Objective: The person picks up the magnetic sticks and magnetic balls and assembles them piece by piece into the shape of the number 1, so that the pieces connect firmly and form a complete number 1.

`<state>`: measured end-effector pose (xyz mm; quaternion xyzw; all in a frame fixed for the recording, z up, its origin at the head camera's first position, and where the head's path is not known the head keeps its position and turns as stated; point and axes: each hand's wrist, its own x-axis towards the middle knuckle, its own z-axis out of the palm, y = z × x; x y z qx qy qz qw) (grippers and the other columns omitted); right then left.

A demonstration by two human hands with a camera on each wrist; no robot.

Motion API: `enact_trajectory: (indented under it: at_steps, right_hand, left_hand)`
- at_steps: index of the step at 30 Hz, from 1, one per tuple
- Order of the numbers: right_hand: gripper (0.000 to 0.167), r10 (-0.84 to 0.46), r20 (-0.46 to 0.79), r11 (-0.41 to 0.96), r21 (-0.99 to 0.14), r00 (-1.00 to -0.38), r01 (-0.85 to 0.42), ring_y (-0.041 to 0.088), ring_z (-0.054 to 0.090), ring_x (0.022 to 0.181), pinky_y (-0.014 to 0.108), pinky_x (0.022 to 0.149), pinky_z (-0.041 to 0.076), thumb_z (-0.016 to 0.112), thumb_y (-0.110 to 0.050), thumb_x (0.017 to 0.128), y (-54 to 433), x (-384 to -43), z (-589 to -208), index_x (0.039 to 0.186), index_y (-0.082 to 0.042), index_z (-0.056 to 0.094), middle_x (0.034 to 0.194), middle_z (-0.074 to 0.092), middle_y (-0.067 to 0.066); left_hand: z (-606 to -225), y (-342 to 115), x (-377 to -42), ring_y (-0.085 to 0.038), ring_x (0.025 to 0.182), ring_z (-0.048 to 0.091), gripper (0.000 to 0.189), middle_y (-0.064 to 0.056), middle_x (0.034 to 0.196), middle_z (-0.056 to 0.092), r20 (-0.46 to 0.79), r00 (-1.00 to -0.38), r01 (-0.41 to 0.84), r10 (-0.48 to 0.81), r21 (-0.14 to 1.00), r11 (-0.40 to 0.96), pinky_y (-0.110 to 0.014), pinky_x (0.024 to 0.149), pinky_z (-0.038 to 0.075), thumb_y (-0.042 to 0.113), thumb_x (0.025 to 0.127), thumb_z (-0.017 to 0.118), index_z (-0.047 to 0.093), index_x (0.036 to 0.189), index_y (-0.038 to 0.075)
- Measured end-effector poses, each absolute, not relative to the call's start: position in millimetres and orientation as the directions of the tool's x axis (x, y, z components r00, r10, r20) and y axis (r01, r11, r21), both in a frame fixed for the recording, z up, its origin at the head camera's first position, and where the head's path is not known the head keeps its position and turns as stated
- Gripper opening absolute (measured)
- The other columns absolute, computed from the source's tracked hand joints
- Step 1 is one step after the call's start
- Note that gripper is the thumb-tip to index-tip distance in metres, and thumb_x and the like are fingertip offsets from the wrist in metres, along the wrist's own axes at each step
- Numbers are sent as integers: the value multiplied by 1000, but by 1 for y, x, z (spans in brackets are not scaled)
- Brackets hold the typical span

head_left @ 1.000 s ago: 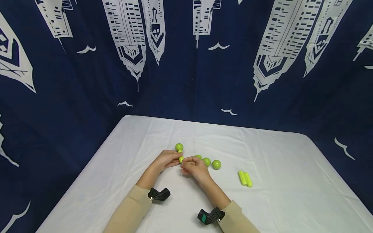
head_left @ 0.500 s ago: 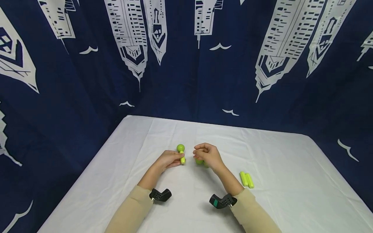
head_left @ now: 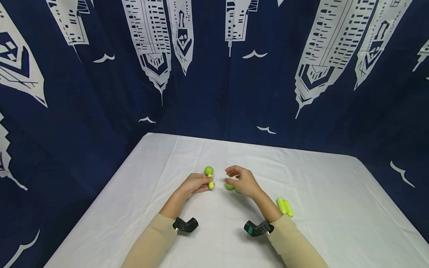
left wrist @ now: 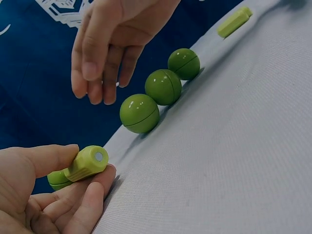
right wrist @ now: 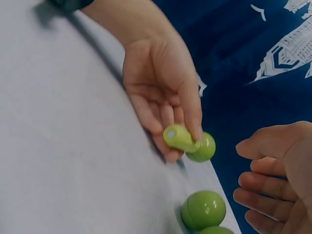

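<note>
My left fingers pinch the rod. My right fingers stand spread near the balls: probably slick, rigid; grip at mid-height.

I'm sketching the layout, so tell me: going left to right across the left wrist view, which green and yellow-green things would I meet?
Partly hidden green ball, held yellow-green rod, nearest loose green ball, middle loose green ball, farthest loose green ball, front loose yellow-green rod.
</note>
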<state>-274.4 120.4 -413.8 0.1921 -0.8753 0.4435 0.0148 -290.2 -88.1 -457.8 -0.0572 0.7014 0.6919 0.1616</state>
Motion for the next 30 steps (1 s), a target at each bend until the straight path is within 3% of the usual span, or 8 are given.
enact_trajectory:
  at_steps: [12,30]
  right_hand:
    - [39,-333,137,730,-589,-933,-347,30,61,105,47,92,50,76,-15,82,124,-279,-426,116,2,66,109,66,14]
    - [39,-347,145,791,-485,-926,-373,19,61,89,40,81,52,81,-15,78,123,-278,-438,111,-1,67,102,67,8]
  left_hand:
    - [-461,-88,-292,-8,67,63,26,-4,79,65,-299,-943,-293,146,954,59,-20,70,58,12,91,68,64,104,-11]
    - [-462,-88,-292,-7,67,63,26,-4,79,65,-282,-947,-276,154,959,57,-20,70,58,12,92,68,65,103,-11]
